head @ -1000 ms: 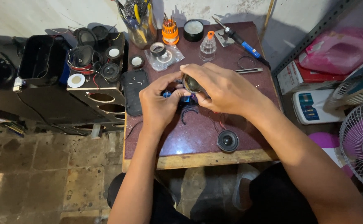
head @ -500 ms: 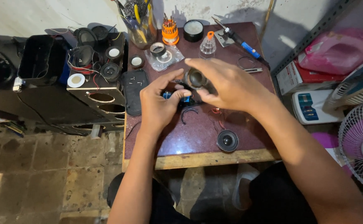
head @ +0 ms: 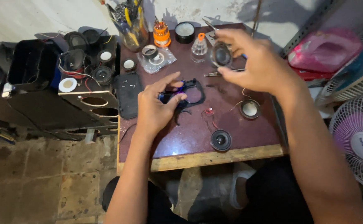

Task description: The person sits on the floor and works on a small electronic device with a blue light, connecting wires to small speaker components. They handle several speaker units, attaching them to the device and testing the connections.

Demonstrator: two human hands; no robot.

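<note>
My left hand (head: 156, 105) rests on the dark red table (head: 189, 141) and pinches a black plastic frame with a round opening (head: 191, 93) at its blue-tinted left end. My right hand (head: 256, 62) is raised over the back right of the table and holds a small round speaker driver (head: 221, 55) by its rim, cone facing me. A thin wire runs from near the frame to a red-tipped lead (head: 208, 112) on the table.
Two more small round drivers (head: 221, 140) (head: 250, 108) lie on the table. At the back stand a jar of tools (head: 129, 25), an orange screwdriver set (head: 161, 33), a clear bottle (head: 199, 47) and a round tin (head: 184, 31). A speaker box (head: 86, 79) stands left, fans (head: 358, 141) right.
My right hand has lifted the round driver out of the black frame and moved it up and to the right. The left hand has stayed on the frame.
</note>
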